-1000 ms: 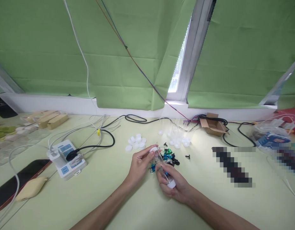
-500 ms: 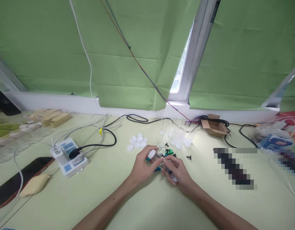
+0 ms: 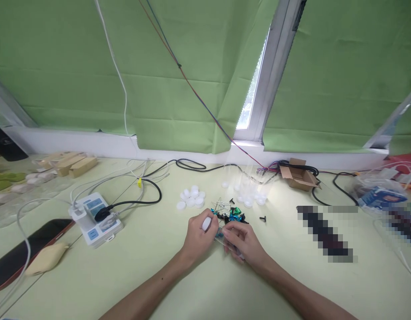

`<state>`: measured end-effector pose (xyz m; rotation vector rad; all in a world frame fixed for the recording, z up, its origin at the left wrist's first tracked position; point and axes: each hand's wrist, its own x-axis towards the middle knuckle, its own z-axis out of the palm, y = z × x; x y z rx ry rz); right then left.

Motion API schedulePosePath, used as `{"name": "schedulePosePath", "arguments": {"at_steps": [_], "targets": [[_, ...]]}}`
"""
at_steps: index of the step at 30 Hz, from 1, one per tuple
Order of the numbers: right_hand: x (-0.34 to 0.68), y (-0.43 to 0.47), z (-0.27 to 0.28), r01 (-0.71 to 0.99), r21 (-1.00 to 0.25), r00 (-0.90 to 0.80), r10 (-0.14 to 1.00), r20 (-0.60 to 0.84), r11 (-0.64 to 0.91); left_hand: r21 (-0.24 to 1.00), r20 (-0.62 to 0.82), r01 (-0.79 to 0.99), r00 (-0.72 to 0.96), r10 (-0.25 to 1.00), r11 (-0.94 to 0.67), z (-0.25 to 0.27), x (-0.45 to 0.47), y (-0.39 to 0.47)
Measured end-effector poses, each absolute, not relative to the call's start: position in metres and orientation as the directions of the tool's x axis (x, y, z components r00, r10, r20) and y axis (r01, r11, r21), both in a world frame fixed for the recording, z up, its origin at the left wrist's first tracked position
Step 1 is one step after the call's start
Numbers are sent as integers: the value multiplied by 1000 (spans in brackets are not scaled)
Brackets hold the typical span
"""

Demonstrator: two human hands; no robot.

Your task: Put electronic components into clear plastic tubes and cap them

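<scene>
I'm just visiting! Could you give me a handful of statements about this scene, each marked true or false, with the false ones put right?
1. The left hand holds a white cap. True.
2. The right hand is empty. False: the right hand holds a clear tube.
3. The cardboard box is closed. False: the cardboard box stands open.
4. A black plug sits in the power strip. True.
5. Loose white caps lie left of the blue and green pieces. True.
6. The curtains are red. False: the curtains are green.
</scene>
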<state>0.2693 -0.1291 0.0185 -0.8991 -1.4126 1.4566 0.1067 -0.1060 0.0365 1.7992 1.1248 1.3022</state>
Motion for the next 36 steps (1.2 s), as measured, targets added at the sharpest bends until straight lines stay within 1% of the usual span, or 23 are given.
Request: {"name": "schedulePosePath", "arguments": {"at_steps": [5,16,36], "targets": [[268,-132,21,-94,-994,-330,941,80,52,858,416,266,143,898,-440,35,107,-108],[268,-132,15,-118,-991,-316,943,100,65,840,434,302,125,892,-451,33,106,-112],[263,-135,20,-149,-988,-313,945,93,48,838,420,329,119,900,-435,31,105,-114]]}}
